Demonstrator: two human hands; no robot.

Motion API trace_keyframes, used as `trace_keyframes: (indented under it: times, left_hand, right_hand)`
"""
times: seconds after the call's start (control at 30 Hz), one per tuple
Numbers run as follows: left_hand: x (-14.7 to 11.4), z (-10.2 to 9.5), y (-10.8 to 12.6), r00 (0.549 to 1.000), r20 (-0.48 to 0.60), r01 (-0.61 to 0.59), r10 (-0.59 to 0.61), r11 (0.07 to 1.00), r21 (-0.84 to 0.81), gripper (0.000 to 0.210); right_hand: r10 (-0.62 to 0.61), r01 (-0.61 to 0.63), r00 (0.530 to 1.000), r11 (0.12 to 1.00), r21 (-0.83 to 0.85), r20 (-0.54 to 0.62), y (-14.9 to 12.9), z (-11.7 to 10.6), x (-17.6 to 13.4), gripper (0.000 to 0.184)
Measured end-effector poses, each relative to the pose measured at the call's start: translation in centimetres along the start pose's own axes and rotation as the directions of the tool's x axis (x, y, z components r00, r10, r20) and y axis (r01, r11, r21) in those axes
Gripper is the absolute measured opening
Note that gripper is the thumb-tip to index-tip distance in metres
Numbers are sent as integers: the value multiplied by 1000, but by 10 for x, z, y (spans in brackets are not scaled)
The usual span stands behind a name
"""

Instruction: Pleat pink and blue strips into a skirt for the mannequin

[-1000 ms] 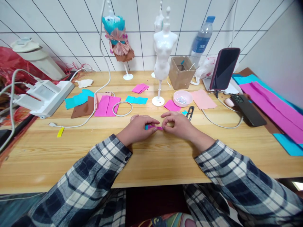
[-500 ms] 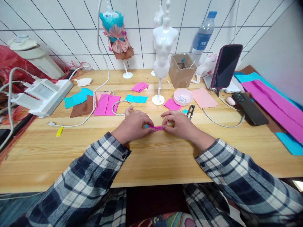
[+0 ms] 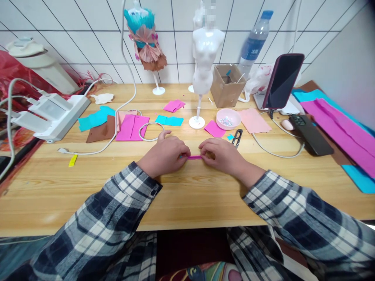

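Between my two hands a narrow strip of magenta crepe paper is stretched level just above the wooden table. My left hand pinches its left end, where a bit of blue shows at the fingertips. The right end is pinched by my right hand. Just beyond my right hand lie a dark thread snipper and a small blue scrap. A white cable loop rests near my left thumb. Behind the strip stands a bare white mannequin on a round base.
Farther back are a pink bowl of small beads, a cardboard box, and a mannequin in a paper dress. Magenta paper and a power strip lie left. Phones and long paper sheets lie right.
The magenta strip looks narrower and straighter between my fingertips, and less of the blue bit shows at my left fingers. Both hands stay nearly in place; the view has shifted slightly.
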State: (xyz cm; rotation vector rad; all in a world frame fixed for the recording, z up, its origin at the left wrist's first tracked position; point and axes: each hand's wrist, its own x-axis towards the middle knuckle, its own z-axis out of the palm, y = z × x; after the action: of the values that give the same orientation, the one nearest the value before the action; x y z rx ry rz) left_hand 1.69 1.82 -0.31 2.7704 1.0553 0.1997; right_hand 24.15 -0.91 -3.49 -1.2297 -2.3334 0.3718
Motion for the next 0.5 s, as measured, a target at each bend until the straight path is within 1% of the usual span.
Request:
trace_keyframes:
  times: [0.07,0.17,0.27,0.4,0.5]
  left_hand:
    - [0,1,0,1000,-13,2,-2,1000,-18,20]
    - [0,1,0,999,-24,25,-26,999,-48,19]
    - [1,1,0,999,-21,32,-32,999,-36,18]
    - [1,2,-1,1000,-15,2,-2,1000,8,19]
    - [0,2,-2,999,-35,-34,35,999,39,20]
  right_hand:
    - [18,-18,1000,1000,17,-5,3,2,2,8]
    - [-2,2,1000,1000,19,-1,6,3,4,7]
    - [-10,10,1000,1000,3,2,5,2,2,8]
    - [-26,26,1000,999,-44,3,1,-1,0,10]
    - [-40,42,999,995,-91,22,-2,-3,-1,14]
